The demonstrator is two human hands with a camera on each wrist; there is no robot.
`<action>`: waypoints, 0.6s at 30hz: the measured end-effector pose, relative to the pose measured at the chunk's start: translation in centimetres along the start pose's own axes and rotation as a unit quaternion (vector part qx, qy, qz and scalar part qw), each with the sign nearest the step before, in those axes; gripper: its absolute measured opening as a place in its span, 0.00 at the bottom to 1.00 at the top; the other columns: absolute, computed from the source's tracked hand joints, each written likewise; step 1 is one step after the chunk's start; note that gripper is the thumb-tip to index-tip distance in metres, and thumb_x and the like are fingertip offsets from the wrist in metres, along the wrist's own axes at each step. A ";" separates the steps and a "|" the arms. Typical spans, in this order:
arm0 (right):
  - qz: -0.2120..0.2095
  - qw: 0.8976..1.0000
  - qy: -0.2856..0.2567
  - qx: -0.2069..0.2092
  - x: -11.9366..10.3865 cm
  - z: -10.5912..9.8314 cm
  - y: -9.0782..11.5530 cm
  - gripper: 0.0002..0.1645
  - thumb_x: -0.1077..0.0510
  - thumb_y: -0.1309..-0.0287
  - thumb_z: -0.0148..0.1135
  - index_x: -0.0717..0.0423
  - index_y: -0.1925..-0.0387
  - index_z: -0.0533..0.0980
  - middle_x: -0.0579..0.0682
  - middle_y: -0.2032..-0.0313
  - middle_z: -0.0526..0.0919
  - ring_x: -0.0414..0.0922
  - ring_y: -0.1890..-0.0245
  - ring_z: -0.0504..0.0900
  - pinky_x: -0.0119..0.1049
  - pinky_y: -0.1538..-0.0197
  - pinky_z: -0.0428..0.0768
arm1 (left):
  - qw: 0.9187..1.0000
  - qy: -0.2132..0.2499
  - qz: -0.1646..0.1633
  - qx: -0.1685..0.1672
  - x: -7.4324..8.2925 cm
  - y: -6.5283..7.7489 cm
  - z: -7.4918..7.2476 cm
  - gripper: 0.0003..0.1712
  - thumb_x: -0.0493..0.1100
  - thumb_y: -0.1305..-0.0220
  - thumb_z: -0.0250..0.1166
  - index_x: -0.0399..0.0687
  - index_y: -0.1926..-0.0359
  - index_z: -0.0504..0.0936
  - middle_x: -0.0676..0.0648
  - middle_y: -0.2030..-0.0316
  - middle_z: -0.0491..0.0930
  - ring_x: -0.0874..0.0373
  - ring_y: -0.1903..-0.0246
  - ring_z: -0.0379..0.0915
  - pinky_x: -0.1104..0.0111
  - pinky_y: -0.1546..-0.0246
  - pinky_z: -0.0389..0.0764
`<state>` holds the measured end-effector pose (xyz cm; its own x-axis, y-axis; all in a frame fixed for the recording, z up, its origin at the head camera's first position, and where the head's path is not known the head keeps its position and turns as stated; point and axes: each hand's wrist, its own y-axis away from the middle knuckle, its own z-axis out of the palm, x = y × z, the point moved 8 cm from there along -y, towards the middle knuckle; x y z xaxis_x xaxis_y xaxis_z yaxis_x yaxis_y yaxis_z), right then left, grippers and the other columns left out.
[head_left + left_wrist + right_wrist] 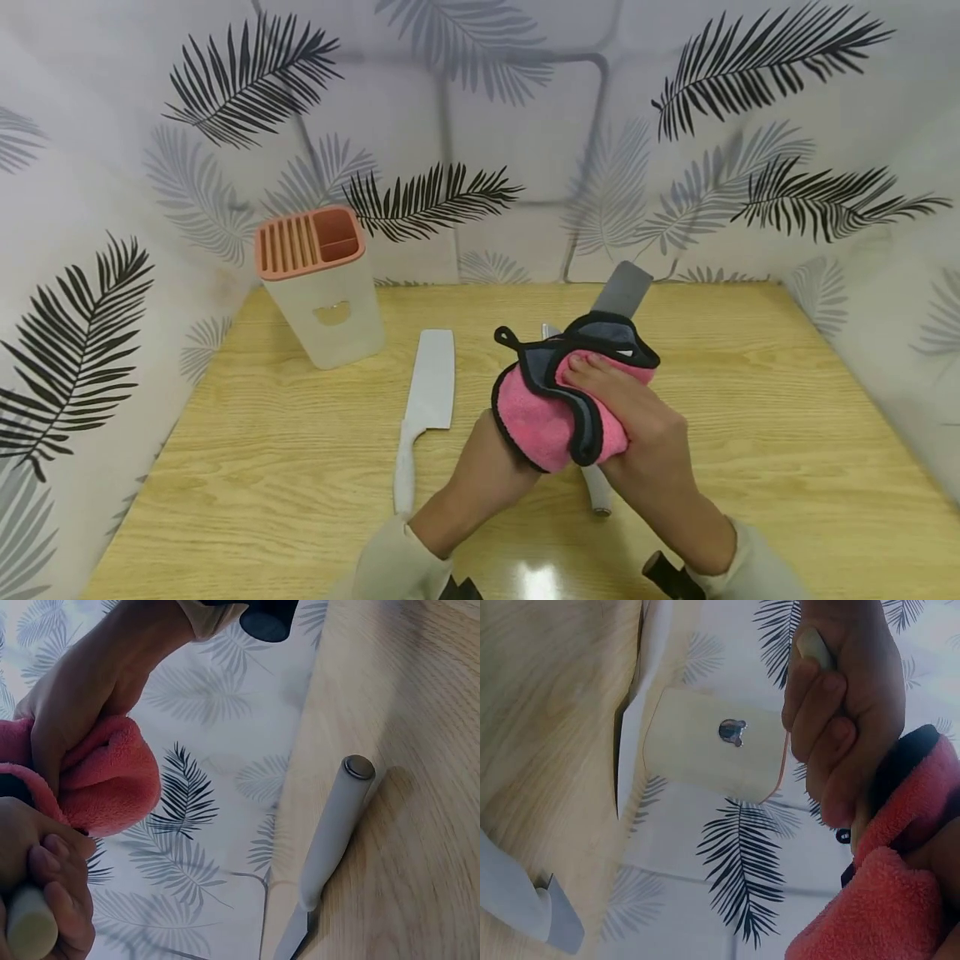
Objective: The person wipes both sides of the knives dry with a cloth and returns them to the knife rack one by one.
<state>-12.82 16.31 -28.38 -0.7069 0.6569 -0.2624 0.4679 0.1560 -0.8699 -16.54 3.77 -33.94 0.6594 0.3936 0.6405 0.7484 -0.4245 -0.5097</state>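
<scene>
My left hand (495, 454) grips the pale handle (31, 928) of a knife, its fingers curled round it in both wrist views. The wide grey blade (624, 287) sticks out beyond a pink cloth (528, 417) with grey and black edging. My right hand (648, 425) holds this cloth folded about the blade, whose middle is hidden. Beneath the hands a second knife lies on the table, its light handle (597, 490) showing below the cloth. To the left lies a cleaver (432, 379) with a white handle.
A cream knife block (330, 321) with a salmon slotted top stands at the back left of the wooden table (285, 467). Behind the table hangs a leaf-patterned cloth (517, 133), which also runs along both sides.
</scene>
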 end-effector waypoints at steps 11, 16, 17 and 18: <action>0.056 0.997 0.018 0.056 3.9 -2.2 -2.3 0.16 0.65 0.44 0.67 0.59 0.52 0.85 0.58 0.54 0.88 0.24 0.42 0.77 0.19 0.37 0.72 | 0.997 0.026 -0.050 -0.053 0.2 0.1 0.8 0.05 0.36 0.37 0.63 0.39 0.66 0.75 0.51 0.82 0.72 0.72 0.84 0.58 0.84 0.86 0.60; 0.146 0.986 0.023 0.079 8.5 -3.7 -3.6 0.15 0.70 0.51 0.67 0.60 0.59 0.86 0.50 0.62 0.91 0.17 0.58 0.79 0.13 0.52 0.74 | 0.993 0.042 -0.084 -0.065 -0.1 0.4 0.7 0.06 0.36 0.35 0.62 0.38 0.67 0.75 0.54 0.83 0.67 0.72 0.86 0.57 0.83 0.88 0.59; 0.170 0.981 0.017 0.093 9.6 -4.2 -3.7 0.13 0.69 0.51 0.66 0.61 0.61 0.86 0.45 0.66 0.90 0.17 0.62 0.79 0.13 0.56 0.73 | 0.992 0.048 -0.099 -0.068 -0.4 0.5 0.7 0.06 0.36 0.35 0.62 0.38 0.67 0.75 0.54 0.82 0.67 0.72 0.86 0.57 0.83 0.87 0.59; 0.196 0.974 0.007 0.110 10.7 -4.8 -3.7 0.11 0.69 0.51 0.65 0.64 0.64 0.86 0.39 0.69 0.89 0.18 0.66 0.78 0.14 0.59 0.72 | 0.989 0.058 -0.117 -0.070 -0.6 0.6 0.6 0.06 0.37 0.34 0.62 0.38 0.67 0.75 0.55 0.82 0.66 0.71 0.85 0.57 0.82 0.87 0.60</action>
<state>-19.58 26.24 -25.93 -0.4893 0.6444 -0.5877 0.5736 -0.2699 -0.7734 -16.46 3.76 -35.00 0.4502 0.4015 0.7976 0.8569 -0.4453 -0.2596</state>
